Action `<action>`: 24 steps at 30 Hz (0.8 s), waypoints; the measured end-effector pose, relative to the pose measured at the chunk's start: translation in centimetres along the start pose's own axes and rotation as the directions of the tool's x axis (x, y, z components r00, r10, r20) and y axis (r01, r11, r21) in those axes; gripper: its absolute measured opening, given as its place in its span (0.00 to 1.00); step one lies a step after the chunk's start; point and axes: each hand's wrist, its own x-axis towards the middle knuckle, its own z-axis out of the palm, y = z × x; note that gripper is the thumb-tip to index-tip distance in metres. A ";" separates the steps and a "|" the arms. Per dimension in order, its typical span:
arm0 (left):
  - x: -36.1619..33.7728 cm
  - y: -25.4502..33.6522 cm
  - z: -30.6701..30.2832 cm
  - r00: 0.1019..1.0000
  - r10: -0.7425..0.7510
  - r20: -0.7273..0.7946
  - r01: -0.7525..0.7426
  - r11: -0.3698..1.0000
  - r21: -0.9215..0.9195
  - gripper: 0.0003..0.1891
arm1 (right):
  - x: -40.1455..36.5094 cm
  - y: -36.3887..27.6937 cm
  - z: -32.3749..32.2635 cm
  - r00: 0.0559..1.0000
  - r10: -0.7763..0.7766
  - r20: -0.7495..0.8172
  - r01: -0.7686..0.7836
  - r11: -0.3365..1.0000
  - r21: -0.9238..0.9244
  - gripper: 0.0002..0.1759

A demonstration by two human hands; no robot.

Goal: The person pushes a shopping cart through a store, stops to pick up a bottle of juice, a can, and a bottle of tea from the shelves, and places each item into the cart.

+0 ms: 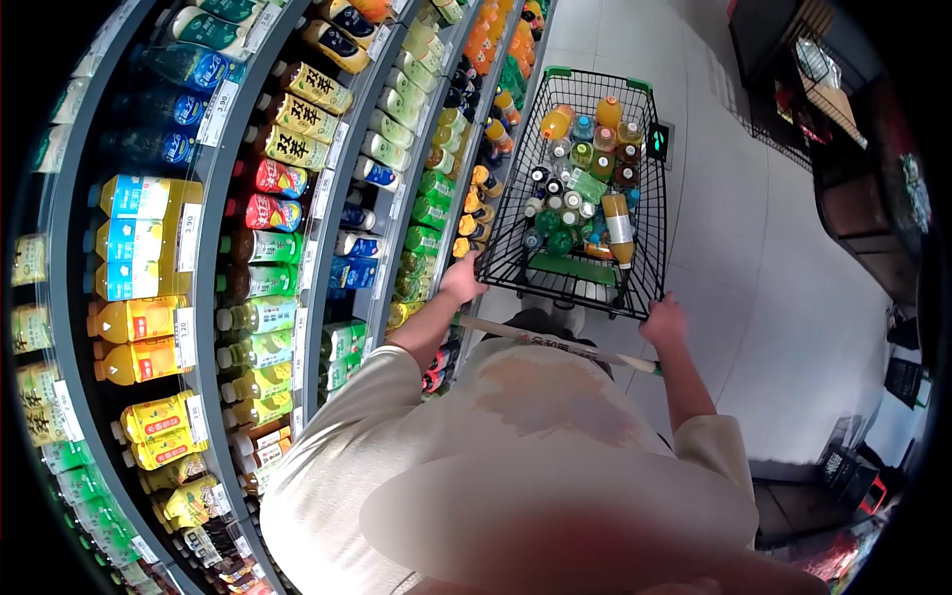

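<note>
A black wire shopping cart (650,213) with green corner pieces stands in front of me, holding many bottles with orange, yellow, green and dark contents. One bottle with a tan label (618,230) lies on top at the right side of the load. My left hand (462,280) is at the cart's near left corner, beside the shelf; its fingers are partly hidden. At the near right corner, my right hand (665,318) has its fingers closed on the cart's edge. A pale bar (555,344) with printed lettering crosses between my forearms, close to my shirt.
Curved-looking shelves (209,297) of drink bottles with price tags (186,238) run along the left, close to my left arm. Grey tiled floor (739,297) lies right of the cart. Dark display racks (843,188) and a black basket (848,476) stand at the far right.
</note>
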 end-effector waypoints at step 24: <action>26.2 7.0 -11.1 0.995 0.079 -0.061 -0.077 0.997 0.032 0.44 | 24.8 -1.1 -11.9 0.999 0.018 0.028 -0.017 1.000 -0.025 0.17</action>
